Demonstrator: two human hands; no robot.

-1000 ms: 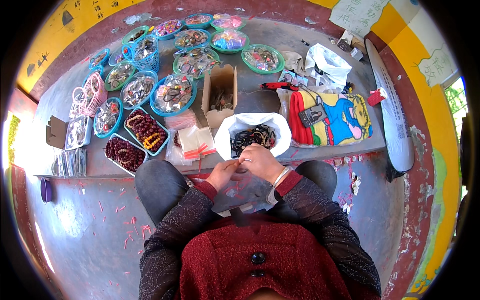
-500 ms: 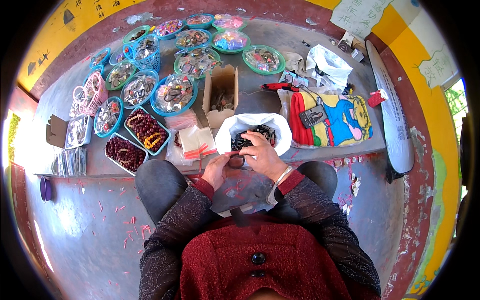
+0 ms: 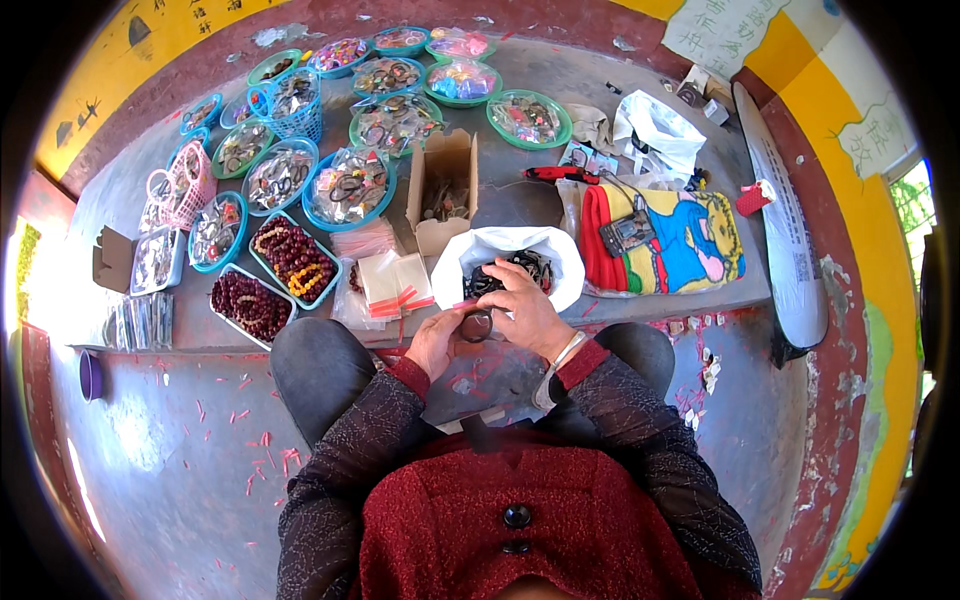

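In front of my knees, my left hand (image 3: 432, 343) and my right hand (image 3: 535, 318) meet with closed fingers around a dark round bracelet (image 3: 476, 340). A bit of red-edged clear plastic shows at the left fingertips; it looks like the top of a small zip bag, though the fingers hide most of it. Directly behind the hands stands an open white plastic bag (image 3: 568, 272) with many black bands (image 3: 537, 266) inside. Left of it lie stacks of small clear bags with red strips (image 3: 380, 287).
Baskets of packaged trinkets (image 3: 345, 190) crowd the left and back of the raised platform. Bead strings (image 3: 290, 255) fill two trays. An open cardboard box (image 3: 440, 232) stands behind the white bag. On the right lie a folded colourful towel (image 3: 690, 245) and a dark device (image 3: 630, 233).
The bracelet has turned slightly between my fingers and shows more of its round opening. My left hand has shifted a little; the right hand has barely moved.
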